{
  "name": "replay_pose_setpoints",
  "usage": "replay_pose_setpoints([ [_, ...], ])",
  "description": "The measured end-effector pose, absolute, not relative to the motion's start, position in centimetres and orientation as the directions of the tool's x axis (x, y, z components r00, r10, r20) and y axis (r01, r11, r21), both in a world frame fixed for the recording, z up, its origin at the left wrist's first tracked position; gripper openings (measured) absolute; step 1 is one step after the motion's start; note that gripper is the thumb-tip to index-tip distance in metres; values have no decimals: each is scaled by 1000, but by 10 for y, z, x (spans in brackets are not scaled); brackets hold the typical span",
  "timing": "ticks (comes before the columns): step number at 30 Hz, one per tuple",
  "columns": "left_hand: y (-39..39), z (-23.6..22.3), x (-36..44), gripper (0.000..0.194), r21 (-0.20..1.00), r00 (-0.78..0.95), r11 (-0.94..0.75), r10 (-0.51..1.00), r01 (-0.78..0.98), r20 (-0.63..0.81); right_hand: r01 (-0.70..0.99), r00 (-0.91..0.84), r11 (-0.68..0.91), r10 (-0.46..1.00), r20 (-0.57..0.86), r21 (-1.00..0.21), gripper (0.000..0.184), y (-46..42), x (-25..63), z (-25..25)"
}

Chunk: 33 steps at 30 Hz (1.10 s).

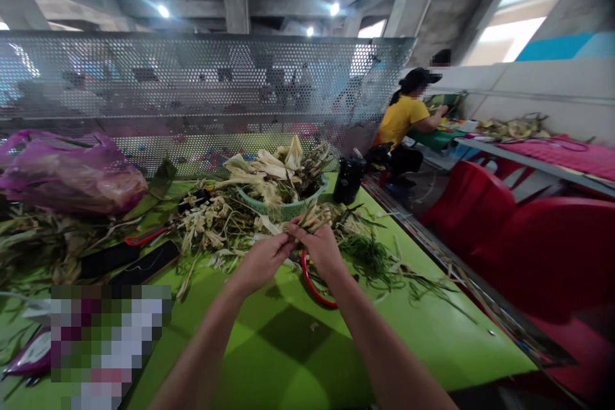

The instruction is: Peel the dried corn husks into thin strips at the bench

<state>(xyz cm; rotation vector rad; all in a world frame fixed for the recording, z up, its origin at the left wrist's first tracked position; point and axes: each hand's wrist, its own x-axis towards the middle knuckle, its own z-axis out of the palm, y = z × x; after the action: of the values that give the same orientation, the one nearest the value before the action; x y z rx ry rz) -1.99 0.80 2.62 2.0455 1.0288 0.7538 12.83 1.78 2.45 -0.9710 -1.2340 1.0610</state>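
Note:
My left hand (267, 260) and my right hand (319, 248) meet over the green table (283, 352). Both are closed, fingertips together, on a small bundle of pale dried husk strips (318, 216) whose loose ends point away from me. Red-handled scissors (307, 277) lie beneath my right hand, partly hidden by it. Just beyond my hands a pale green basket (283, 210) is heaped with dried husks (273, 170). A tangle of dried stalks (216, 221) spreads left of the basket, and green strands (368, 255) lie to the right.
A pink plastic bag (72, 173) and dark flat tools (144, 266) are on the left. A dark jar (349, 178) stands right of the basket. A perforated metal screen (192, 90) rises behind. Red chairs (552, 250) and a person in yellow (401, 116) are on the right.

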Motion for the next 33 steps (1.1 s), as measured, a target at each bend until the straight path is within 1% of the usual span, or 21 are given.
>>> replay_pose_setpoints([
  [5,11,19,-20,33,811,468,-401,865,426,182,-160,-2,156,987,159,-975,26,21,130,18],
  [8,12,18,-19,33,808,453,-393,873,439,178,-193,14,147,989,147,-970,27,22,129,17],
  [10,12,21,-19,34,829,449,-373,877,416,170,-217,44,171,985,166,-961,27,23,131,19],
  [12,12,25,-22,35,858,436,-348,884,377,167,-239,112,224,973,203,-945,27,24,139,25],
  [14,12,27,-26,34,889,347,-295,922,351,169,-223,228,311,938,260,-924,27,25,152,35],
  [16,13,28,-31,32,939,247,-233,954,252,171,-135,342,406,875,342,-904,27,27,172,45],
  [18,15,27,-36,30,975,161,-176,975,138,153,21,378,452,822,426,-892,27,27,195,52],
  [19,15,27,-37,30,985,133,-148,982,93,135,124,368,444,810,456,-888,27,27,207,54],
  [20,16,27,-39,30,991,117,-121,987,55,114,231,319,418,821,474,-878,27,27,218,55],
  [22,16,28,-40,29,996,106,-88,990,-16,90,439,173,341,876,451,-831,23,24,239,52],
  [24,16,30,-40,29,994,107,-80,990,-80,89,647,92,274,898,429,-712,18,18,257,46],
  [26,15,31,-40,29,990,104,-82,990,-114,94,800,37,225,907,420,-557,14,12,271,40],
  [28,14,33,-39,30,989,94,-75,992,-124,87,867,-17,206,922,386,-455,13,4,283,35],
  [33,13,33,-38,29,989,93,-45,994,-138,58,918,-93,200,948,305,-341,13,-12,297,27],
])
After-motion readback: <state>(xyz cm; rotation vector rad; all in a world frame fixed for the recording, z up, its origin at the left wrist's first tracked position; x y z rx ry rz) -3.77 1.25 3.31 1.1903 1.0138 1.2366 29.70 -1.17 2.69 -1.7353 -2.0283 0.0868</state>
